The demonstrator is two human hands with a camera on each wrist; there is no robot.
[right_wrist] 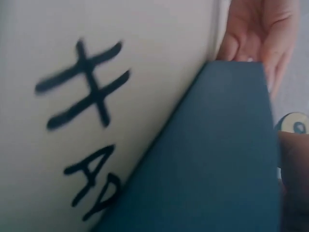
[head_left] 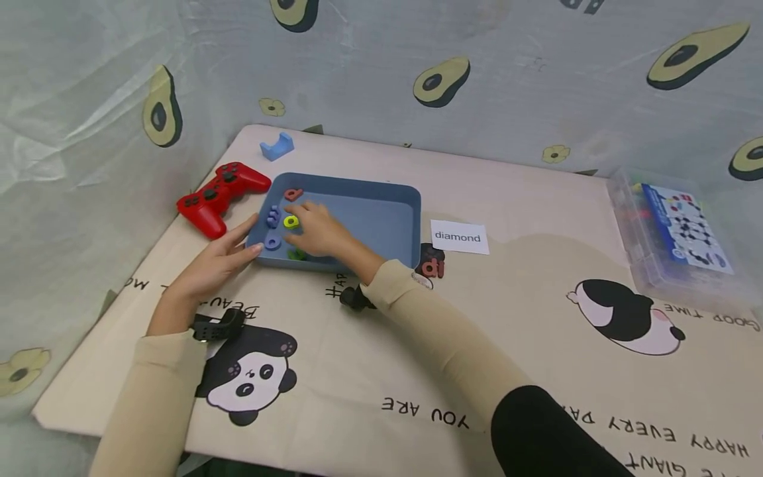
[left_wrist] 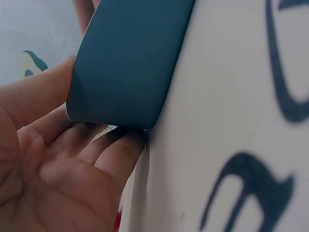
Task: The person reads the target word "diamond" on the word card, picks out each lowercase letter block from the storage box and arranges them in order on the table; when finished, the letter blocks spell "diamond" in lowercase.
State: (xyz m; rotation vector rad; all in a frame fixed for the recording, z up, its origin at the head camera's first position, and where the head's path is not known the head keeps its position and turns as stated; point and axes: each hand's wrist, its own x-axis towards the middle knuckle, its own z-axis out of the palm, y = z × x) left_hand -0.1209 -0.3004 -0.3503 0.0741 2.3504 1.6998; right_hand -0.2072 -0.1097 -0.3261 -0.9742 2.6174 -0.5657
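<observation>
A blue-grey tray [head_left: 375,187] holds several small plastic letters along its left side. Among them are a red letter [head_left: 293,194], a purple letter [head_left: 273,216], a purple ring-shaped letter [head_left: 272,242], a green letter [head_left: 296,254] and a yellow-green letter [head_left: 291,222]. Over the tray, my right hand [head_left: 322,230] has its fingertips apart around the yellow-green letter; contact is unclear. My left hand [head_left: 208,268] touches the tray's near left corner, its fingers extended along the outer wall [left_wrist: 130,72]. Red letters "di" [head_left: 433,267] lie beside the tray, below a white card [head_left: 459,236] reading "diamond".
A red game controller [head_left: 222,197] lies left of the tray, and a light blue curved piece [head_left: 277,146] sits behind it. At the far right stands a clear plastic box [head_left: 632,245] with a blue-and-white printed sheet [head_left: 688,228]. A printed cloth [head_left: 334,391] covers the table.
</observation>
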